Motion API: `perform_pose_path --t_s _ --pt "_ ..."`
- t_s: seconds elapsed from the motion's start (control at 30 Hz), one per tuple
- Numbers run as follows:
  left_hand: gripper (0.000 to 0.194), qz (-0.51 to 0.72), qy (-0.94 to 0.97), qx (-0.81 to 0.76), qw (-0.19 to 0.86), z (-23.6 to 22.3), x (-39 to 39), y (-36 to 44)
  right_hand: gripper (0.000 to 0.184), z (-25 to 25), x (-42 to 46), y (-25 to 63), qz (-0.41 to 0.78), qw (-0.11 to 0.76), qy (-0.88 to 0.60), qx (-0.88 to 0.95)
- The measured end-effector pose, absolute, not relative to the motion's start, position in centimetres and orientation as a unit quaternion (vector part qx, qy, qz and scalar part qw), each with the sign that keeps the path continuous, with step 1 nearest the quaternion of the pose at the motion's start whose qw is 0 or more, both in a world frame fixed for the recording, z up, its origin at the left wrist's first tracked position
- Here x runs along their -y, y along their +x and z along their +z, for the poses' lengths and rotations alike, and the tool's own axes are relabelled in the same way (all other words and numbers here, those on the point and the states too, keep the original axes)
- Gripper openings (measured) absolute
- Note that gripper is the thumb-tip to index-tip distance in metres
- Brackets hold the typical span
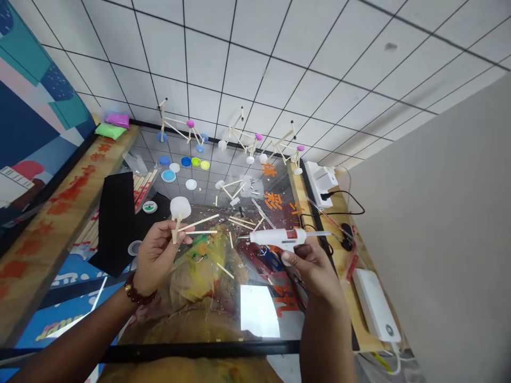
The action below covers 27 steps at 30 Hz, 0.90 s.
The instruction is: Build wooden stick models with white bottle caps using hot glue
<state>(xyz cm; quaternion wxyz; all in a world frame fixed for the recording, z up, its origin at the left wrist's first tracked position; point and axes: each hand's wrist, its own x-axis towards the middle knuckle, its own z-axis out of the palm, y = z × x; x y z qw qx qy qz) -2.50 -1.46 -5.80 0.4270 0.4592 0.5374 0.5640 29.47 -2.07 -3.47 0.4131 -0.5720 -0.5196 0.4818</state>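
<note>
Between the fingers of my left hand (157, 250) is a small frame of wooden sticks (202, 222) with a white bottle cap (180, 207) at its top. Two of its sticks point right, toward the middle of the table. My right hand (309, 260) is wrapped around the grip of a white hot glue gun (273, 237), whose nozzle points left at the sticks, a short gap away. A clear glue stick (319, 233) sticks out of the gun's back. Loose sticks (225, 271) lie on the glass tabletop (215, 319) below.
Three finished-looking stick models (243, 139) with caps stand along the wall. Coloured caps (186, 161) and a partial stick frame (232, 191) lie nearer. Black sheets (117, 213) and bundled sticks are at left. A power strip (319, 183), cables and a white box (377, 303) sit right.
</note>
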Motion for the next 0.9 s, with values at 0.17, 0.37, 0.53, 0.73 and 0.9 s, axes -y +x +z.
perform_pose_path --t_s 0.17,0.37,0.53,0.73,0.9 --pt "0.019 0.567 0.478 -0.52 0.424 -6.7 1.9 -2.7 0.027 -5.3 2.8 28.5 0.429 0.382 -0.569 0.588" --pt "0.016 0.547 0.497 -0.509 0.441 -7.4 2.5 -2.6 0.024 -6.9 3.9 28.3 0.353 0.386 -0.561 0.642" --pt "0.016 0.545 0.497 -0.504 0.449 -7.3 2.6 -2.5 0.027 -7.8 4.5 28.1 0.329 0.383 -0.562 0.655" --pt "0.018 0.554 0.47 -0.514 0.456 -6.6 2.4 -2.1 0.027 -8.5 4.4 28.0 0.286 0.37 -0.559 0.685" --pt "0.02 0.556 0.454 -0.515 0.468 -6.0 2.3 -1.8 0.029 -8.5 4.5 27.7 0.264 0.374 -0.558 0.692"
